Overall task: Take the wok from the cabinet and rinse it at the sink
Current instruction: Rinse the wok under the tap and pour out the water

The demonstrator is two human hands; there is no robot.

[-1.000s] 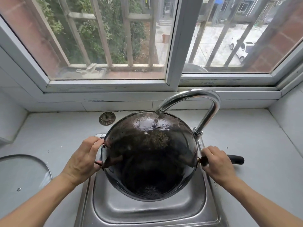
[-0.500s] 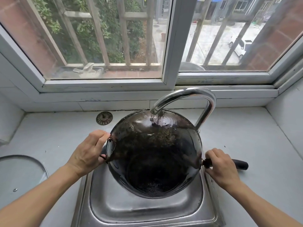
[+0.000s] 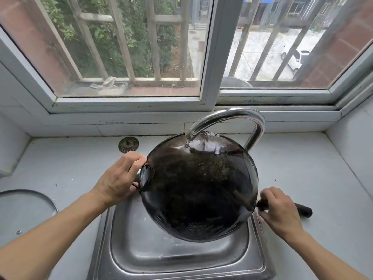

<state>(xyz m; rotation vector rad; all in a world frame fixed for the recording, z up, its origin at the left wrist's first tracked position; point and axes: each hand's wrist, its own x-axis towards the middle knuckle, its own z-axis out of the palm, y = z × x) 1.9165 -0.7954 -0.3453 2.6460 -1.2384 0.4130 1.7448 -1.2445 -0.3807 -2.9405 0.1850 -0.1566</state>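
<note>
The black wok [image 3: 198, 188] is held tilted over the steel sink [image 3: 161, 249], its inside facing me and wet. A curved chrome faucet [image 3: 232, 116] arches above it and a thin stream of water runs from the spout onto the wok's upper inner wall. My left hand [image 3: 119, 178] grips the small loop handle on the wok's left rim. My right hand [image 3: 280, 213] is closed around the long black handle [image 3: 302, 210] at the right, whose end sticks out past my fingers.
A round metal sink strainer [image 3: 128, 143] lies on the white counter behind my left hand. A glass lid [image 3: 24, 213] rests at the left edge. The window sill and frame [image 3: 129, 107] run close behind the faucet. White counter extends right of the sink.
The wok has tipped and rotated, its left rim rising and the long handle dropping toward me. Both hands moved with it; water keeps running onto the upper wall.
</note>
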